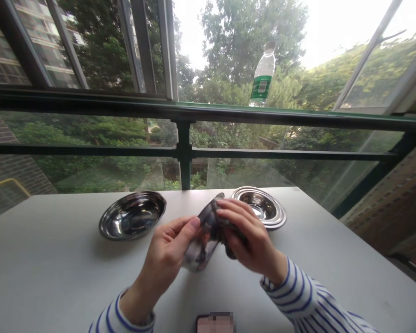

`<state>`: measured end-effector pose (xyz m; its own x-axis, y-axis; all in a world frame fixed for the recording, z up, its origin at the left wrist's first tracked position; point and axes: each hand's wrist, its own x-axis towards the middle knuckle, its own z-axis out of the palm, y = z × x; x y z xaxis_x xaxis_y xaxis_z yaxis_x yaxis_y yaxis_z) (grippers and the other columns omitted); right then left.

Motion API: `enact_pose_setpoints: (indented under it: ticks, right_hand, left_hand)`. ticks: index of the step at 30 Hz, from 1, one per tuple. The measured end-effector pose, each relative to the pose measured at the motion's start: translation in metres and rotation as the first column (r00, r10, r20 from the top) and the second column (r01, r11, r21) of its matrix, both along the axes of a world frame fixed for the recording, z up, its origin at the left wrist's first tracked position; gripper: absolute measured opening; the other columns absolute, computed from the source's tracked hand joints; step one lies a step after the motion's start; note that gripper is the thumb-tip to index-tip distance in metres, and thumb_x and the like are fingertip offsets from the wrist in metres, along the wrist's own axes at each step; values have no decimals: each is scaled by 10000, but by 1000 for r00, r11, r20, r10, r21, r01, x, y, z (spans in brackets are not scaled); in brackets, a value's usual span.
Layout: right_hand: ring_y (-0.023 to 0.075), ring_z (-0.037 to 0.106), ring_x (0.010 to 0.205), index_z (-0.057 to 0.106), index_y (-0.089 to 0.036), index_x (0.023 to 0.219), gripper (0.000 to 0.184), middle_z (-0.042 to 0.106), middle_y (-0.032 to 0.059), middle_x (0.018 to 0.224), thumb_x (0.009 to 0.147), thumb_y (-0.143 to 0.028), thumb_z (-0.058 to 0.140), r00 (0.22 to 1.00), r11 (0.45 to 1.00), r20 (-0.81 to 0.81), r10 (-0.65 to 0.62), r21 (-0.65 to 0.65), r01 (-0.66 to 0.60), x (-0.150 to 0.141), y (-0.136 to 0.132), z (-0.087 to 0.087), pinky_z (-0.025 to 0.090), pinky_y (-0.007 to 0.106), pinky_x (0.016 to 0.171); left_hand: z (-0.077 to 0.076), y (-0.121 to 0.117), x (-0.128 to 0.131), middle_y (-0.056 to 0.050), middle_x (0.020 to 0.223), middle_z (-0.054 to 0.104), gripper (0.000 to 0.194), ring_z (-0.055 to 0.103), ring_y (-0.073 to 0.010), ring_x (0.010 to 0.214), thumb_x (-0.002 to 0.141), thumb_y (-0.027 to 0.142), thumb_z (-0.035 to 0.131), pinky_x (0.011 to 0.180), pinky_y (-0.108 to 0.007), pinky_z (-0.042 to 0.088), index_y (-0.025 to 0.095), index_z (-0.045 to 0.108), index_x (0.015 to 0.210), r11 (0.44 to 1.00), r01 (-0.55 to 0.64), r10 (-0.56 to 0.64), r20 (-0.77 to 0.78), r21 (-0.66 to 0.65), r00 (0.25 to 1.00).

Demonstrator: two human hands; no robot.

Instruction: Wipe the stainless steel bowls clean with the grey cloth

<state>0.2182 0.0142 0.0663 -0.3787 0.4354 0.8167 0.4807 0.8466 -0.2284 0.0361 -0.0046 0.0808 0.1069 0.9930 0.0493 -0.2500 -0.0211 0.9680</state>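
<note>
My left hand [168,249] grips a small steel bowl [203,240] tilted on its side above the white table [55,277], thumb pressed on the rim. My right hand [246,236] is closed over a dark cloth-like thing [229,243] held against the bowl's inside. Both wrists wear blue-striped white sleeves. A second steel bowl [132,215] rests tilted on the table to the left. A third steel bowl with a broad flat rim [263,206] sits behind my right hand.
A phone [215,322] lies at the table's near edge. A plastic water bottle with a green label [262,76] stands on the green window rail [298,118]. Glass panels and trees lie beyond; a brick wall is at right.
</note>
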Motion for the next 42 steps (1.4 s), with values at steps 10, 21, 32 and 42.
enact_pose_setpoints:
  ticks: [10, 21, 32, 42]
  right_hand:
    - [258, 425, 1218, 496, -191, 1210, 423, 546, 84, 1264, 790, -141, 512, 987, 999, 159, 30, 39, -36, -5, -11, 10, 369, 462, 1001]
    - [253, 432, 1221, 491, -193, 1234, 440, 539, 94, 1270, 798, -133, 501, 994, 1000, 109, 18, 7, -19, 0, -4, 10, 387, 459, 998]
    - [229, 448, 1214, 502, -210, 1223, 399, 529, 99, 1269, 840, -107, 462, 994, 990, -72, 78, -108, -86, 8, 1, 14, 387, 442, 1011]
    - [216, 443, 1227, 482, -209, 1253, 404, 495, 109, 1308, 863, -112, 442, 988, 981, -129, 82, -163, -103, 12, 5, 13, 389, 417, 1020]
  left_hand:
    - [2, 10, -8, -14, 555, 652, 200, 566, -92, 459, 681, 329, 697, 436, -154, 447, 131, 670, 665, 994, 60, -46, 143, -96, 989]
    - [1, 11, -10, -24, 563, 670, 201, 592, -112, 460, 677, 334, 699, 449, -178, 478, 133, 682, 681, 993, 75, -62, 130, -93, 990]
    - [10, 18, -25, -24, 562, 688, 127, 628, -134, 482, 620, 236, 735, 457, -188, 503, 123, 679, 636, 987, 15, 27, 258, -157, 966]
    - [11, 27, -30, -48, 602, 706, 195, 654, -144, 503, 801, 88, 500, 505, -232, 555, 99, 692, 777, 956, -101, 213, 413, -276, 885]
